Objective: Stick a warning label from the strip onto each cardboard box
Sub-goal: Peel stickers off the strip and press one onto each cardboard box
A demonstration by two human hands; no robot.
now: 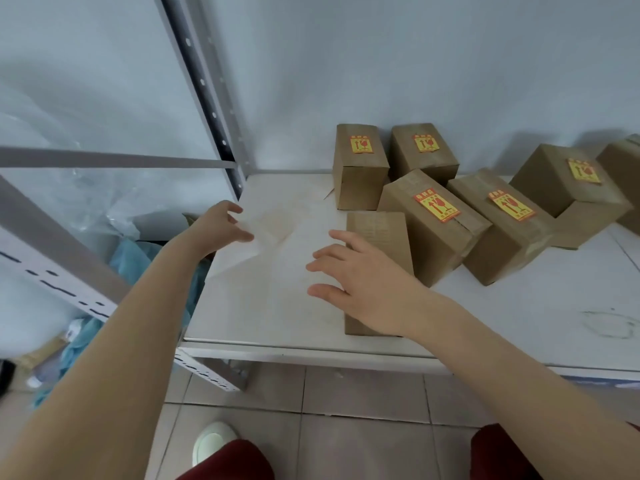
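The left hand [221, 223] is pinching the edge of one pale strip [266, 230], which is lying on the white worktop [519, 306] between it and the right hand [367, 289]. The right hand is spreading its fingers over one unlabelled box [377, 230]. Beyond and to the right of that hand, six more boxes [433, 244] are sitting, five of them showing red-and-yellow warning labels [437, 205].

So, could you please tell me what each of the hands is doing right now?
Left hand: pinching the strip.
Right hand: open, over the unlabelled box.
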